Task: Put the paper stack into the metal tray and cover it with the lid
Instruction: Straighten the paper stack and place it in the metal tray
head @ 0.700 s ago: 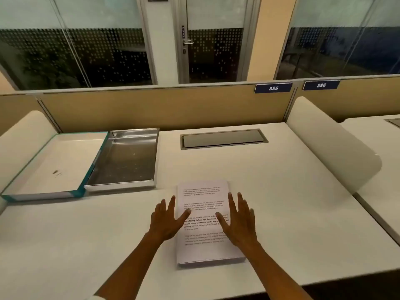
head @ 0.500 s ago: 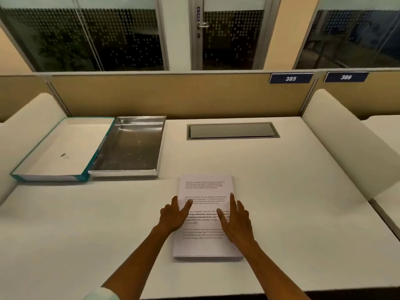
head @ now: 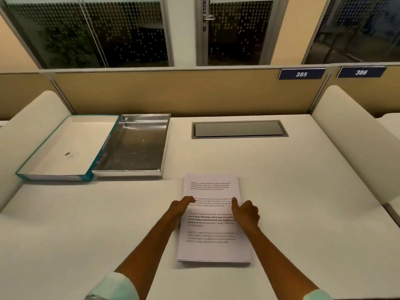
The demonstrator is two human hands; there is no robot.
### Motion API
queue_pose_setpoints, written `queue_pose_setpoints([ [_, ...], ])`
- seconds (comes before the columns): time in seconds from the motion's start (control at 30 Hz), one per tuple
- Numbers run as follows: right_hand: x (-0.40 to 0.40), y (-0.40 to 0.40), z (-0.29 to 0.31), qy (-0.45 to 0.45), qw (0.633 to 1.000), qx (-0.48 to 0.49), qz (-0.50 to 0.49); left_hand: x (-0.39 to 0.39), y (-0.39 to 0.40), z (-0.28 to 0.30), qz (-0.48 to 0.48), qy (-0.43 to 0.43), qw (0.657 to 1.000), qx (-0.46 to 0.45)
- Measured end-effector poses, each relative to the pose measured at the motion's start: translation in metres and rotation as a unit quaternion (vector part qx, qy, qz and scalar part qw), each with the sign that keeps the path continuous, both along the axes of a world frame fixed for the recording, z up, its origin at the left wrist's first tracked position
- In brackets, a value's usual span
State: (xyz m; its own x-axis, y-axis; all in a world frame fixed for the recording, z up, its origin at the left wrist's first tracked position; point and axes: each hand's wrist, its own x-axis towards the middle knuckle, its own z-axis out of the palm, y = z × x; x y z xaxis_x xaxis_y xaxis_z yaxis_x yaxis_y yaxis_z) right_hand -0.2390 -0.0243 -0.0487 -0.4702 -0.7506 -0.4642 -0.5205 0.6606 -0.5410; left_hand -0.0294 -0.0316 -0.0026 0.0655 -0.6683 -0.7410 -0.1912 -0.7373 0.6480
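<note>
A: Where are the hands?

B: Both grip one paper stack (head: 213,221) near the desk's (head: 281,191) front edge: left hand (head: 180,210) on its left side, right hand (head: 245,212) on its right, thumbs on top, fingers curled at the edges.

A: And beyond?

B: One empty rectangular metal tray (head: 134,146), shiny and scuffed, sits far left, well apart from the paper. Touching its left side lies one upturned lid (head: 65,148), white inside with a teal rim.
</note>
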Motion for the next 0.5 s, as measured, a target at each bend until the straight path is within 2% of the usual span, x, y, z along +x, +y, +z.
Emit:
queue_pose_setpoints([
  [0.27,-0.002,-0.017,0.008,-0.033,0.999,0.032,-0.028,-0.004,-0.007,0.0,-0.03,0.009,0.999,0.016],
  [0.5,0.005,-0.02,0.02,-0.046,0.995,0.058,-0.061,-0.009,-0.022,-0.051,-0.037,-0.081,0.996,-0.018],
])
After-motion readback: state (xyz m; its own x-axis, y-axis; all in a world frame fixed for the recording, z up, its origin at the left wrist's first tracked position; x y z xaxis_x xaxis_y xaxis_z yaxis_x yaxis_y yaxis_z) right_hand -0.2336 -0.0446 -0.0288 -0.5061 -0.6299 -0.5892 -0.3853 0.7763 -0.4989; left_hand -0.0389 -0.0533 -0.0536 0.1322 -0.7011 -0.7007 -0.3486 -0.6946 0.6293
